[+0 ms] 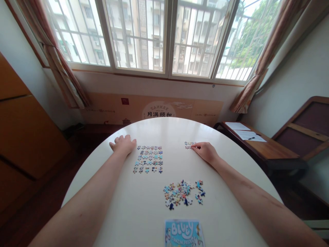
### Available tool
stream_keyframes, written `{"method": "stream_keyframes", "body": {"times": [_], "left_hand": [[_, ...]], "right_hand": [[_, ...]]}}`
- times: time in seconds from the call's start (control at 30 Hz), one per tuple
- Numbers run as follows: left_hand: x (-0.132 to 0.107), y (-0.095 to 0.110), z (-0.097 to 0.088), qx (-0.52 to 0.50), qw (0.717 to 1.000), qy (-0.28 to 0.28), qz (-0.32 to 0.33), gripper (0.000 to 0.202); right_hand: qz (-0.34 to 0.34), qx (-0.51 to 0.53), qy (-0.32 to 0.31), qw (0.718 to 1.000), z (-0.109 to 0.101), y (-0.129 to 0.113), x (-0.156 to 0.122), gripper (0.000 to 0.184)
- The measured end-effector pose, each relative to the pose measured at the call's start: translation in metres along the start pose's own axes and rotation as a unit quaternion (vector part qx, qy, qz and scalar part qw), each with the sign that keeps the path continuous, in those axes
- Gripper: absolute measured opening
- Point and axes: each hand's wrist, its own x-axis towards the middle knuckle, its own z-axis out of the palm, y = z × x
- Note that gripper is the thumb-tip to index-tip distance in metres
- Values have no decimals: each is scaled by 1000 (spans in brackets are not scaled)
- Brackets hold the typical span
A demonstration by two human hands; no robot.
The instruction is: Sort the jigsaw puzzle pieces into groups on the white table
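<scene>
My left hand (123, 144) lies flat and open on the white round table (226, 161), just left of a neat grid of several spread-out puzzle pieces (149, 159). My right hand (206, 151) reaches to the far right side, its fingers pinched at a small joined cluster of pieces (189, 144). What the fingertips hold is too small to make out. A loose heap of colourful pieces (183, 193) lies nearer me, and the blue Bluey puzzle box (183, 233) sits at the table's near edge.
A wooden side table (259, 145) with papers and a pen stands to the right, next to a wooden-framed panel (305, 127). A wooden cabinet (23, 137) is on the left. Barred windows with curtains run along the far wall.
</scene>
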Motion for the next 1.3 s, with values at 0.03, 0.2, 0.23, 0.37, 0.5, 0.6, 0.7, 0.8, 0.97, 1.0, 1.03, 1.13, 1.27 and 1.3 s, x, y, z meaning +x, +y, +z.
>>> {"method": "stream_keyframes", "body": {"times": [0.03, 0.2, 0.23, 0.37, 0.5, 0.6, 0.7, 0.8, 0.97, 1.0, 1.03, 1.13, 1.27, 1.3], "left_hand": [[0, 0, 0, -1, 1000, 1, 0, 54], [0, 0, 0, -3, 1000, -2, -2, 55], [0, 0, 0, -3, 1000, -2, -2, 55], [0, 1, 0, -4, 1000, 0, -4, 54], [-3, 2, -2, -2, 1000, -3, -5, 55], [-4, 3, -4, 1, 1000, -4, -3, 56], [-5, 3, -4, -1, 1000, 0, -2, 56], [-4, 3, -4, -6, 1000, -6, 0, 56], [-1, 3, -3, -2, 1000, -11, -7, 58], [-1, 3, -3, -2, 1000, -11, -7, 59], [-1, 3, -3, -2, 1000, -11, -6, 59], [0, 2, -2, -5, 1000, -7, -3, 58], [2, 1, 1, -3, 1000, 2, -3, 57], [3, 0, 1, -2, 1000, 3, -3, 57]], "right_hand": [[1, 5, 1, 1000, 0, 0, 0, 19], [12, 40, 17, 999, 1, 3, -1, 21], [15, 51, 23, 998, 1, 4, -1, 24], [16, 110, 19, 994, 0, 7, -1, 35], [17, 180, -40, 983, -2, 7, -2, 45], [15, 227, -114, 967, -8, 5, -7, 45], [-1, 257, -205, 944, -22, 1, -20, 41], [-22, 260, -282, 923, -41, -6, -38, 37], [-68, 252, -376, 889, -67, -27, -58, 34], [-86, 245, -388, 884, -70, -31, -60, 34], [-101, 238, -396, 881, -72, -35, -62, 33], [-134, 216, -411, 875, -72, -42, -63, 29], [-153, 203, -404, 879, -71, -44, -64, 29], [-158, 201, -400, 880, -70, -45, -64, 28]]}}
